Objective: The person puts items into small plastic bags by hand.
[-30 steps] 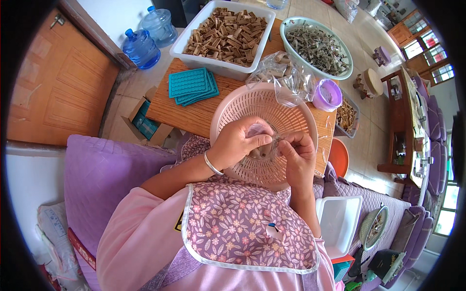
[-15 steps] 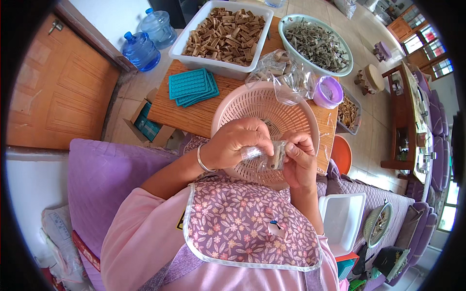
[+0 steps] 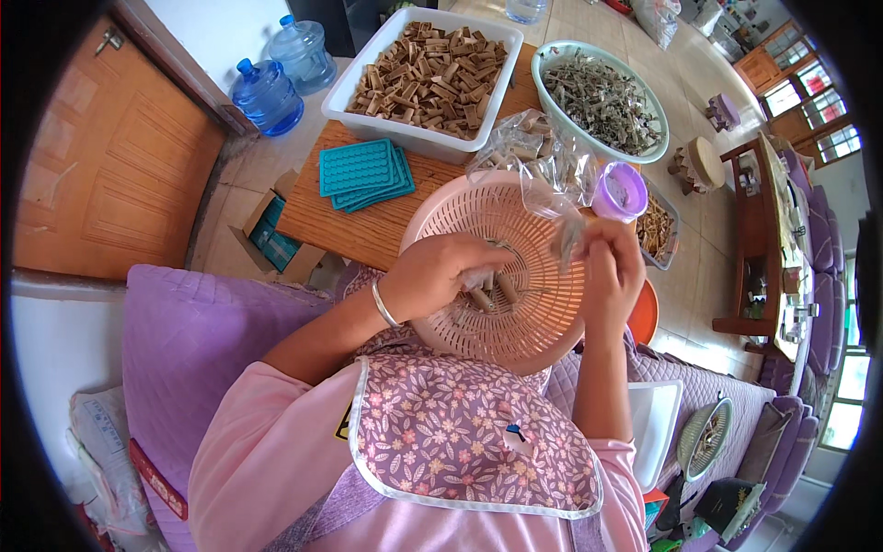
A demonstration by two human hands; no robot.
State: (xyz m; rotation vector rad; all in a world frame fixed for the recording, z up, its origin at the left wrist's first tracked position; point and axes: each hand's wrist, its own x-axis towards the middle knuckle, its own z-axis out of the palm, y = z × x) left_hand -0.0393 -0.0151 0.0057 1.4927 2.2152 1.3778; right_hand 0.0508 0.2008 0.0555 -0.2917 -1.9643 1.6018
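Peach, plum and teal before me
Peach round slotted plastic basket (image 3: 543, 308); plum fabric apron (image 3: 474, 437) with pink flowers, pale leaves; teal rectangular plastic trays (image 3: 357, 169); orange-brown grained wooden desk (image 3: 338, 235).

Motion smears the greyish scrap (image 3: 567, 237) pinched in the right hand (image 3: 612, 262); its kind cannot be told. The left hand (image 3: 432, 276) hides part of the pink slotted basket (image 3: 543, 331) and much of a clear plastic film (image 3: 476, 278), itself blurred. Behind the right arm (image 3: 602, 386), only parts of the orange basin (image 3: 647, 313) and white tub (image 3: 655, 428) show. The upper edge cuts off 1 clear water jug (image 3: 525, 9). The purple cup's (image 3: 618, 204) contents are too small to tell.
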